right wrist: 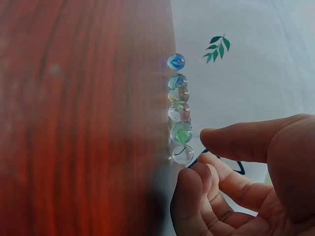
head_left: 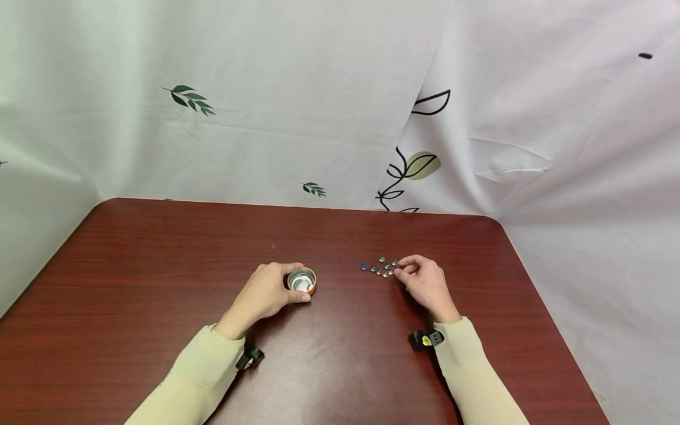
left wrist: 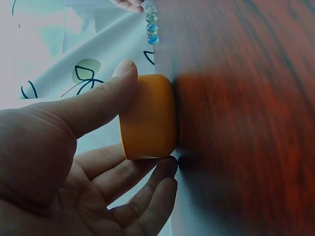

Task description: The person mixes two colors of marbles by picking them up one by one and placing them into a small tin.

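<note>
I see the left hand gripping the orange cup, its thumb on the near side and its fingers round the far side. The cup is upright at the table, its mouth up and its inside silvery. To the right of the cup and a little beyond it, I have a loose cluster of glass marbles on the table, well apart from it; the blue marble is the one nearest the cup. The right hand is farther right of the cup, at the far end of the cluster. Its fingers bend loosely, with a gap between thumb and fingertips; I see it gripping nothing, though I cannot tell whether a fingertip touches the nearest marble. Nearer me than the cup, I see pale sleeves on both arms and a small black device at each wrist, the left one just beside its cuff. Beyond the cup and the table's far edge hangs white cloth printed with leaves.
</note>
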A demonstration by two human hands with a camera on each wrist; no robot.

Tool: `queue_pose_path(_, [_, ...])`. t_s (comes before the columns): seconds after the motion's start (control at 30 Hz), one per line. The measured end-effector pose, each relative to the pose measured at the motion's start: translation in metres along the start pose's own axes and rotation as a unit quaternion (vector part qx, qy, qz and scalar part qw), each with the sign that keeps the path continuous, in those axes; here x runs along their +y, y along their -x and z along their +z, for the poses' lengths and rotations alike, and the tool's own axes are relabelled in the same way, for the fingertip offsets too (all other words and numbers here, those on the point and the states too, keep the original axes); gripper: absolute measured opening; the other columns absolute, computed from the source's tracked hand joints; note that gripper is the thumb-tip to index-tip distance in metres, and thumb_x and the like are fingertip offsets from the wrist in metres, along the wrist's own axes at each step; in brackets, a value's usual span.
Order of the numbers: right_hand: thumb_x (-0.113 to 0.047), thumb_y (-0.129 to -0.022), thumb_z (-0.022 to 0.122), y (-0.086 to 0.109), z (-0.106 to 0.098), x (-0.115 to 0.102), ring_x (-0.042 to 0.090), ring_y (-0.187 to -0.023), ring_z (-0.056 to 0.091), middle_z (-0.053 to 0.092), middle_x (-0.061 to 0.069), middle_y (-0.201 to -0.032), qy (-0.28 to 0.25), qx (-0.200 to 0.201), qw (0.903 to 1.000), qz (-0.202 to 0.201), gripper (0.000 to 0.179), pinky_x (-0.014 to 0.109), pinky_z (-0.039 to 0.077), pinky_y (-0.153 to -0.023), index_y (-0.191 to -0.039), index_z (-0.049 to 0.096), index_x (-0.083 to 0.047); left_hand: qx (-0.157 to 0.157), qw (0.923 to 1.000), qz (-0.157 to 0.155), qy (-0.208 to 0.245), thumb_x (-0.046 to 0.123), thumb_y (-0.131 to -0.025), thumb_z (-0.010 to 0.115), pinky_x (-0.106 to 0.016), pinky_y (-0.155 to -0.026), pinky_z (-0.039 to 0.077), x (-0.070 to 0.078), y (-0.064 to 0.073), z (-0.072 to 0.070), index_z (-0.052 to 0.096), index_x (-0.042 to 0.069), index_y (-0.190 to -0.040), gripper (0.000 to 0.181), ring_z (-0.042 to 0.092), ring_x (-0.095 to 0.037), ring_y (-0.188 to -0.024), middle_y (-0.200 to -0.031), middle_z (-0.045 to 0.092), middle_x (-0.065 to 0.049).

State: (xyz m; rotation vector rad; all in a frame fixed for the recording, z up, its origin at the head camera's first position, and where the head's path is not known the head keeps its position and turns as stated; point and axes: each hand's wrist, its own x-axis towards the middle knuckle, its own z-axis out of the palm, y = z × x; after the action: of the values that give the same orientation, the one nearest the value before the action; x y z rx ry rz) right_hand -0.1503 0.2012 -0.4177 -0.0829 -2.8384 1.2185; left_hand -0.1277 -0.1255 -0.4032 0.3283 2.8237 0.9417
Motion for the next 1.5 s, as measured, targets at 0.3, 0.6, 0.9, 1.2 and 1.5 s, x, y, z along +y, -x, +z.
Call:
queue_pose_path(0.3, [-0.017, -0.087, 0.075, -0.0002, -0.001, 0.0009, 0.009, -0.057, 0.058, 0.066, 0.003, -0.078, 0.012, 0.001, 0.9999, 0.007, 0.017, 0.028, 0.047, -0.061, -0.099, 0.074, -0.005, 0.003, 1.0, 0.005, 0.003, 0.033, -0.077, 0.089, -0.043, -0.086, 0.051, -0.0009, -0.0007, 0.0016, 0.07, 0.019, -0.129, 0.057, 0.064, -0.03, -0.105, -0.097, 0.074, 0.003])
queue_pose_path(0.6, [-0.018, -0.089, 0.073, -0.0029, -0.0014, 0.0017, 0.012, -0.06, 0.058, 0.065, 0.004, -0.079, 0.017, -0.01, 0.9996, 0.019, 0.017, 0.029, 0.047, -0.061, -0.1, 0.073, -0.005, 0.003, 0.9999, 0.008, -0.007, 0.035, -0.077, 0.089, -0.045, -0.085, 0.05, -0.0008, -0.0013, 0.0014, 0.072, 0.022, -0.126, 0.053, 0.062, -0.035, -0.105, -0.092, 0.072, 0.005])
queue_pose_path(0.9, [-0.018, -0.091, 0.072, -0.0046, -0.0007, 0.0022, 0.014, -0.059, 0.056, 0.065, 0.003, -0.078, 0.022, -0.009, 0.9995, 0.02, 0.015, 0.03, 0.045, -0.061, -0.099, 0.074, -0.005, 0.005, 0.9999, 0.011, -0.003, 0.034, -0.077, 0.089, -0.045, -0.086, 0.05, -0.0008, -0.0014, 0.0008, 0.072, 0.022, -0.126, 0.053, 0.062, -0.035, -0.106, -0.092, 0.073, 0.004])
queue_pose_path(1.2, [-0.019, -0.092, 0.071, -0.0056, -0.0008, 0.001, 0.016, -0.064, 0.055, 0.064, 0.003, -0.08, 0.029, -0.01, 0.9992, 0.027, 0.015, 0.031, 0.044, -0.063, -0.099, 0.074, -0.005, 0.0, 1.0, 0.003, 0.007, 0.034, -0.078, 0.089, -0.042, -0.085, 0.051, 0.0, -0.0015, 0.0008, 0.07, 0.018, -0.13, 0.058, 0.065, -0.027, -0.102, -0.095, 0.074, 0.004])
queue_pose_path(1.5, [-0.019, -0.092, 0.071, -0.006, -0.0005, 0.0016, 0.017, -0.067, 0.055, 0.064, 0.003, -0.079, 0.033, -0.007, 0.9991, 0.028, 0.016, 0.031, 0.043, -0.064, -0.098, 0.074, -0.005, 0.007, 0.9999, 0.011, 0.007, 0.032, -0.077, 0.089, -0.042, -0.086, 0.051, -0.0007, -0.002, 0.0015, 0.071, 0.019, -0.128, 0.055, 0.066, -0.024, -0.099, -0.095, 0.074, 0.003])
